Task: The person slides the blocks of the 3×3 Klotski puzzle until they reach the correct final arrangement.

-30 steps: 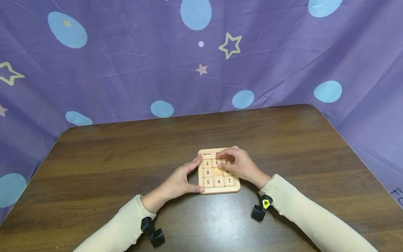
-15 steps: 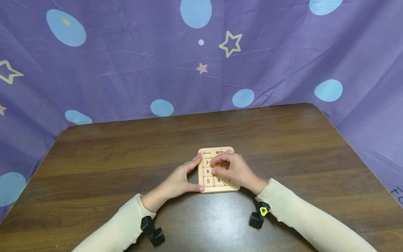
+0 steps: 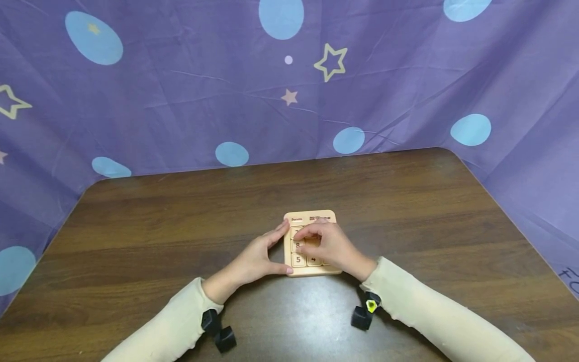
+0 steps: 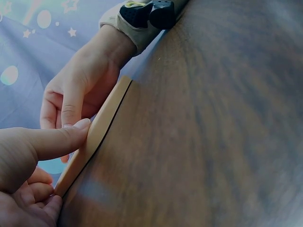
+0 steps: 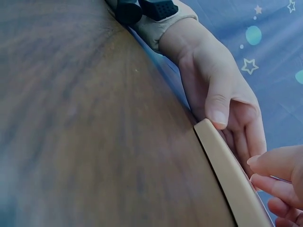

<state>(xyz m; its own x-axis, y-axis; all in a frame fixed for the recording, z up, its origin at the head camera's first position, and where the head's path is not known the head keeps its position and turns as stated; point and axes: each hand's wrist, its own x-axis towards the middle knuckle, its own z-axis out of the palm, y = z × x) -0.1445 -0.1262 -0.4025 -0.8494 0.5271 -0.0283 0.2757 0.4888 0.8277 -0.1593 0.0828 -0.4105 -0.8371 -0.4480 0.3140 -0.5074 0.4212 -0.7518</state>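
A light wooden number slide puzzle [image 3: 314, 272] lies on the table in the head view. My left hand [image 3: 253, 261] grips its left side, thumb at the near corner and fingertips at the far corner. Over the puzzle's middle hangs my right hand [image 3: 332, 245], thumb and index finger apart beside the tile marked 8 [image 3: 296, 246]; whether they touch it is unclear. The tile marked 5 [image 3: 298, 260] shows below, and the tile marked 4 is partly covered. The right hand hides the right-side tiles. In the left wrist view the left thumb [image 4: 66, 140] presses the puzzle's edge [image 4: 106, 113].
The brown wooden table [image 3: 181, 216] stretches around the puzzle. Behind it hangs a purple curtain [image 3: 190, 90] with stars and blue spots. Each wrist carries a black camera, one on the left [image 3: 219, 332] and one on the right [image 3: 364, 314].
The right hand has slid left across the puzzle, from around the tile marked 1 toward the tile marked 8. The left hand has stayed on the puzzle's left side.
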